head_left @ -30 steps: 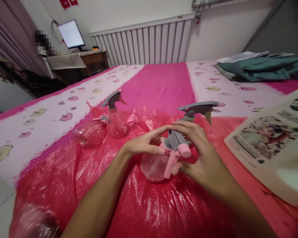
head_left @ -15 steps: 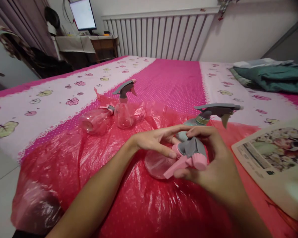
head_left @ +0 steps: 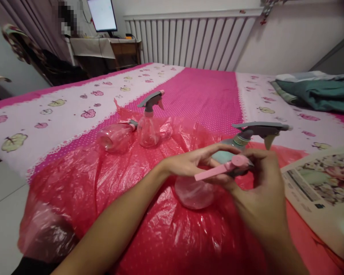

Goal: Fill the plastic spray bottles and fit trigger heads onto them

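Observation:
In front of me a clear pinkish spray bottle (head_left: 193, 194) stands on red plastic sheeting (head_left: 160, 229). My left hand (head_left: 193, 162) is closed around its upper part, hiding the neck. The fingers of my right hand (head_left: 259, 191) grip the pink and grey spray head (head_left: 237, 162), whose pink trigger points left. Whether the head sits on the neck I cannot tell. Just behind my hands is a pale green spray bottle (head_left: 223, 156) with a grey head. Farther left, one pink spray bottle (head_left: 148, 131) stands upright beside another clear bottle (head_left: 114, 137) lying on its side.
The sheeting covers part of a bed (head_left: 209, 91) with a pink patterned cover. On the right lie a printed bag (head_left: 318, 187) and folded green cloth (head_left: 318, 91). Behind the bed are a radiator (head_left: 189, 42) and a desk with a monitor (head_left: 102, 15).
My right hand has turned the spray head, so its trigger now points more to the left and its nozzle faces me. The left hand stays around the bottle. The view has shifted slightly.

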### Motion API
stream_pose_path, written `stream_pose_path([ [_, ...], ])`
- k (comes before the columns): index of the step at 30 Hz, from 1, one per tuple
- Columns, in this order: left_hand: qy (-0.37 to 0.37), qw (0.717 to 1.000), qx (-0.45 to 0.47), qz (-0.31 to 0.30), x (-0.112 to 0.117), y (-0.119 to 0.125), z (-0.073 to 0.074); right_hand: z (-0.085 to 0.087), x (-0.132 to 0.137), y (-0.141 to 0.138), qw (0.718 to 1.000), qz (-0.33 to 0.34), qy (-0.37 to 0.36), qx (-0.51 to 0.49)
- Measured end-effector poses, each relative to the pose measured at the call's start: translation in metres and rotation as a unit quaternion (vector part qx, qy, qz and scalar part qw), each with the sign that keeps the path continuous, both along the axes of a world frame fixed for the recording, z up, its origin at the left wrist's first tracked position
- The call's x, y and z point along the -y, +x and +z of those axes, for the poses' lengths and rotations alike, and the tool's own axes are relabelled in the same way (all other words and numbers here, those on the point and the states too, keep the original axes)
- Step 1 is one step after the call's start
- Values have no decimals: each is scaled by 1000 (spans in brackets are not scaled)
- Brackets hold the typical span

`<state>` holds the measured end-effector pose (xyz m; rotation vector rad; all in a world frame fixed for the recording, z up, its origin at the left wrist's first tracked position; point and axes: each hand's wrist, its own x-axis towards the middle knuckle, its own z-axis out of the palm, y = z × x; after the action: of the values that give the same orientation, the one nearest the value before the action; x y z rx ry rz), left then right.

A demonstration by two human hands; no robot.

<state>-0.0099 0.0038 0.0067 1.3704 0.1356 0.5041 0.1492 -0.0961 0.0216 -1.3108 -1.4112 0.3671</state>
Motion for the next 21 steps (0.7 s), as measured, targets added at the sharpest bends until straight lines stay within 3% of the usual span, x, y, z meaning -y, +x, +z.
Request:
stream_pose_path([
  [3,31,996,37,74,-3,-4,4,1,0,2,995,81,35,-38],
  [6,36,990,87,107,-8,-6,7,1,0,2,993,107,33,-43],
  [13,56,971,133,192,-10,-4,2,-15,-7,4,978,187,-62,74],
  [18,44,969,126,210,-8,-1,-3,-19,-10,2,963,217,-92,132],
  [21,52,965,148,209,-8,-3,-2,-14,-10,-2,968,188,-105,129],
])
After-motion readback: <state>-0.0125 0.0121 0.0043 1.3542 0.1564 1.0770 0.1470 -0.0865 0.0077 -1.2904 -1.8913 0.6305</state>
